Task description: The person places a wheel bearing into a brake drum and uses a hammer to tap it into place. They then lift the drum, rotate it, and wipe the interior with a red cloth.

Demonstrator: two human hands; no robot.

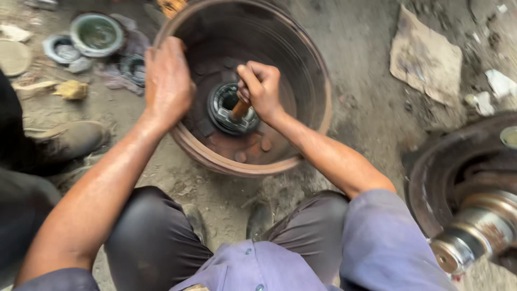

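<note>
Head view, looking down: my left hand (167, 81) lies flat, fingers pressed over the rim of a rusty round metal brake drum (301, 59) on the dirt ground (366, 108). My right hand (261, 89) grips a wooden-handled tool (239, 110) in a fist, its tip inside the drum's dark central bearing hub (223, 110).

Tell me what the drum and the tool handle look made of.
Drum: likely cast iron or steel, matte rusty brown, with a worn rim. Handle, gripped in the right hand: looks like wood, smooth orange-brown, though plastic is possible. The left hand rests on the drum's rim.
</note>
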